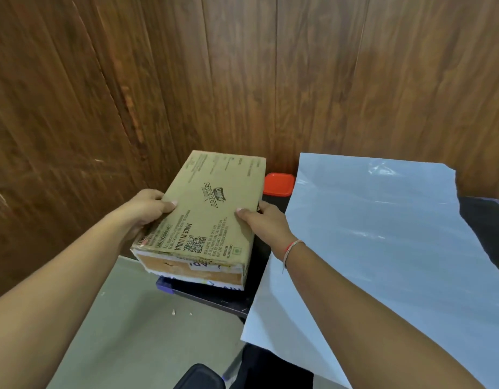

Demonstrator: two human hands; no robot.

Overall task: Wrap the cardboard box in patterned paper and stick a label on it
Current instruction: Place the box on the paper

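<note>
A person's two hands hold a flat cardboard box (206,209) by its long sides above the left edge of a dark worktop (231,300), in front of a wood-panelled wall (242,66). The left hand (143,211) grips the box's left side, thumb on the printed top and fingers curled beneath; the right hand (263,224) grips the right side the same way, a thread bracelet (291,249) at its wrist. The box is closed, its near end taped, so its contents cannot be seen. To its right a large sheet of paper (382,248) lies on the worktop, pale side up, no pattern visible, its near corner hanging over the edge. Behind the box sits a container with an orange lid (279,183), mostly hidden. A dark object (200,377) at the bottom edge is cut off.
</note>
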